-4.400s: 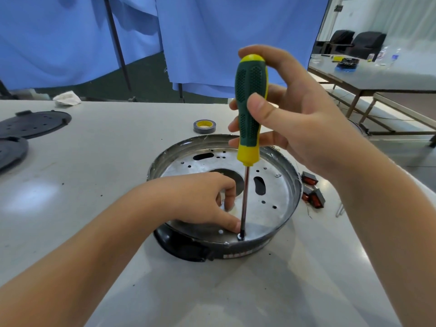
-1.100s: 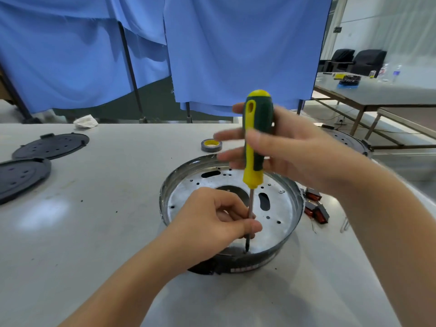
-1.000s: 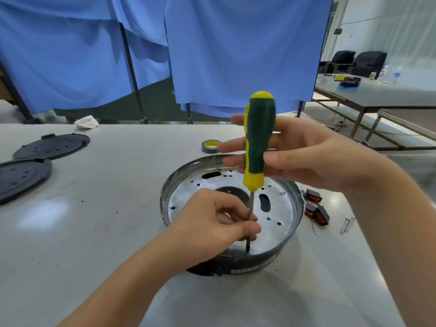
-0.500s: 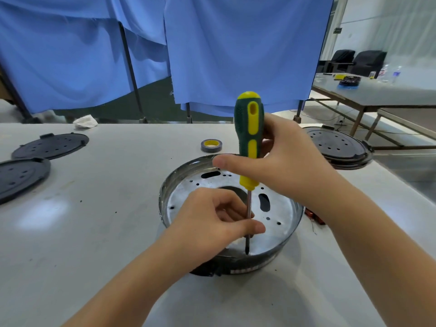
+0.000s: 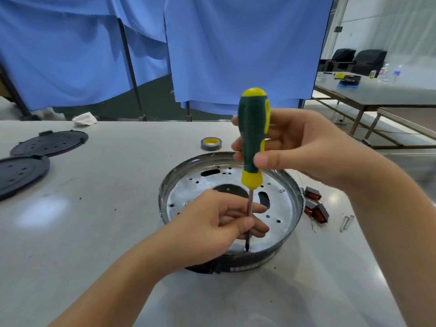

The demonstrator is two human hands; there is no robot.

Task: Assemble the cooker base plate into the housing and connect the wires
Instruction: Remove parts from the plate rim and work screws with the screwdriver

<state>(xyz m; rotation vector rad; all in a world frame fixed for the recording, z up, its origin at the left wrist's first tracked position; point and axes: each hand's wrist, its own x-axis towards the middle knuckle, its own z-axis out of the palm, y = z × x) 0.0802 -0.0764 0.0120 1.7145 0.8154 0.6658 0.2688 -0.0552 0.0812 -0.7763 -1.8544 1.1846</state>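
Upright, gripped screwdriver point(image 5: 253, 142) handle in right hand point(image 5: 304, 147), fingers curled round it; pinched its shaft with left hand point(image 5: 212, 223) fingers, tip down in base plate point(image 5: 188, 192).

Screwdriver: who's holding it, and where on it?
Right hand grips the screwdriver by its handle; left hand pinches its metal shaft low down.

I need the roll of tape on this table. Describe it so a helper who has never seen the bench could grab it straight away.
Start at the round metal pan in the middle of the white table. Just beyond its far rim lies the roll of tape, flat on the table and apart from the pan. It is a small grey ring with a yellow core, unlike the flat black discs far to the left.
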